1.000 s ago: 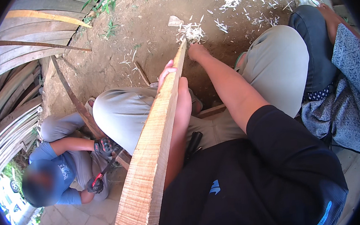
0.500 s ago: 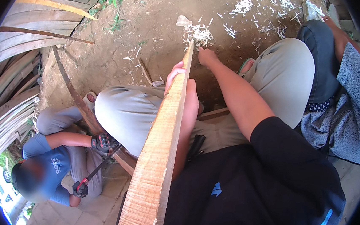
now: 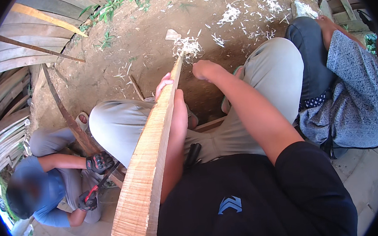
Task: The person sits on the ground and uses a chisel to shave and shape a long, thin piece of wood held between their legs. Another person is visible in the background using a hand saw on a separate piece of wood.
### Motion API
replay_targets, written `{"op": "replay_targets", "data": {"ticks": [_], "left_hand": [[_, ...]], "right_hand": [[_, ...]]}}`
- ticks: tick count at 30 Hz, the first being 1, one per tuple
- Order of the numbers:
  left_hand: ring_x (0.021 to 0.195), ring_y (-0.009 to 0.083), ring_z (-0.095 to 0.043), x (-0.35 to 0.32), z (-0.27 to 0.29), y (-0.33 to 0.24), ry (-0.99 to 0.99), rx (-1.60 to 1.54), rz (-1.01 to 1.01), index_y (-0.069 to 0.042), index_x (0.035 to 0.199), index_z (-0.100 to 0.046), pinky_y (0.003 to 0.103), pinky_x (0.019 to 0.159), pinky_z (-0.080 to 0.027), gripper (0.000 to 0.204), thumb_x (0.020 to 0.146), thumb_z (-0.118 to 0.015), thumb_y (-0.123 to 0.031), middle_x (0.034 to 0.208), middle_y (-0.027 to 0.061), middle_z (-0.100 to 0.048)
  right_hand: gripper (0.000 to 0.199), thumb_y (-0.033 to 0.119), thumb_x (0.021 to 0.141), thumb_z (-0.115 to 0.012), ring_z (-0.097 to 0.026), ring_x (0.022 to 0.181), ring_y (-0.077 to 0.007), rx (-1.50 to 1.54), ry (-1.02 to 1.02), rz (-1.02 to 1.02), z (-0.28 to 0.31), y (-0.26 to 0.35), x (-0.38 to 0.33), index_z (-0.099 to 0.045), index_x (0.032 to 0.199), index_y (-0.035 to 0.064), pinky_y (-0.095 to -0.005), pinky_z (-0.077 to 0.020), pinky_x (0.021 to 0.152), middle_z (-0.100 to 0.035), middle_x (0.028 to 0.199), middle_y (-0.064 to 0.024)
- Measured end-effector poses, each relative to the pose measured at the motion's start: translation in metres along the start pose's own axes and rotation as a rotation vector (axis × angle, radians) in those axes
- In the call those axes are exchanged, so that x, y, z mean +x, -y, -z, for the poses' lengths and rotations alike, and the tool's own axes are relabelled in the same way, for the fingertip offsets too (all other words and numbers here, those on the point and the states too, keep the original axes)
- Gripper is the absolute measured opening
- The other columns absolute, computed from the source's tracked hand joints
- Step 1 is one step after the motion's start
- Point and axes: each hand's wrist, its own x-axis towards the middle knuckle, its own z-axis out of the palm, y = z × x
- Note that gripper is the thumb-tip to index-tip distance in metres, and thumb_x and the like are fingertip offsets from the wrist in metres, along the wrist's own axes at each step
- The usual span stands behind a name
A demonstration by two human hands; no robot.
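A long squared wooden beam (image 3: 143,168) slopes from the lower edge up to a narrowed far end. My left hand (image 3: 164,83) is wrapped round it from below, near that end, with the fingers showing at its left side. My right hand (image 3: 206,70) is closed, a little to the right of the beam's far end and apart from it. Whatever it grips, if anything, is hidden by the hand. Pale wood shavings (image 3: 190,48) lie in a heap on the ground at the beam's tip.
At left a co-worker's gloved hands (image 3: 99,162) hold a red-handled tool against a darker plank (image 3: 76,127). Someone in a patterned garment (image 3: 358,96) sits close on my right. Stacked boards (image 3: 36,34) stand at the far left. More shavings (image 3: 229,14) are scattered on the dirt.
The whole view has shifted, so most things sit further left. My right hand has moved back from the beam's tip, towards me and to the right. My left hand keeps its hold.
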Motion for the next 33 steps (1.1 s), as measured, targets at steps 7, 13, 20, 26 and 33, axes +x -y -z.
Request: {"op": "replay_targets", "data": {"ticks": [7,13,20,26,33], "left_hand": [[0.1,0.015,-0.056,0.002,0.0,0.006,0.014,0.046,-0.08,-0.008,0.114,-0.055,0.028,0.079,-0.049,0.037,0.083,-0.053,0.012,0.139,0.0133,-0.053],[0.1,0.0156,-0.056,0.0,0.0,-0.01,0.008,-0.073,0.049,-0.008,0.114,-0.055,0.028,0.079,-0.05,0.036,0.084,-0.054,0.012,0.14,0.0141,-0.051],[0.103,0.0152,-0.056,0.006,0.005,0.001,0.06,0.113,-0.095,-0.009,0.114,-0.055,0.029,0.083,-0.049,0.036,0.084,-0.055,0.011,0.141,0.0134,-0.051],[0.108,0.0162,-0.054,0.005,-0.001,-0.007,0.104,0.082,-0.058,-0.008,0.115,-0.055,0.031,0.093,-0.046,0.035,0.084,-0.054,0.01,0.14,0.0126,-0.052],[0.121,0.0197,-0.052,0.004,-0.007,-0.013,0.037,0.035,-0.011,-0.008,0.113,-0.056,0.03,0.097,-0.043,0.036,0.082,-0.052,0.011,0.137,0.012,-0.054]], "right_hand": [[0.04,0.014,0.096,-0.034,-0.064,0.063,-0.0307,0.072,0.119,-0.138,0.027,0.008,-0.025,-0.067,0.09,-0.0083,-0.0471,-0.0524,0.06,-0.067,0.082,-0.0243],[0.038,0.01,0.089,-0.052,-0.062,0.121,-0.0332,-0.027,-0.042,-0.167,0.002,0.01,0.0,-0.068,0.121,0.0012,-0.0424,-0.052,0.097,-0.063,0.132,-0.018],[0.037,0.011,0.09,-0.054,-0.061,0.123,-0.0324,0.048,-0.046,-0.239,-0.005,0.011,0.022,-0.067,0.123,0.0038,-0.0422,-0.051,0.1,-0.063,0.133,-0.0155],[0.037,0.007,0.094,-0.046,-0.065,0.113,-0.0374,-0.012,-0.065,-0.114,-0.05,-0.028,0.077,-0.062,0.127,-0.0007,-0.0501,-0.0546,0.092,-0.065,0.126,-0.0207],[0.037,0.016,0.094,-0.052,-0.058,0.126,-0.0329,0.019,-0.124,-0.14,-0.015,-0.019,0.052,-0.065,0.127,0.0044,-0.0455,-0.0481,0.103,-0.06,0.137,-0.0139]]}}
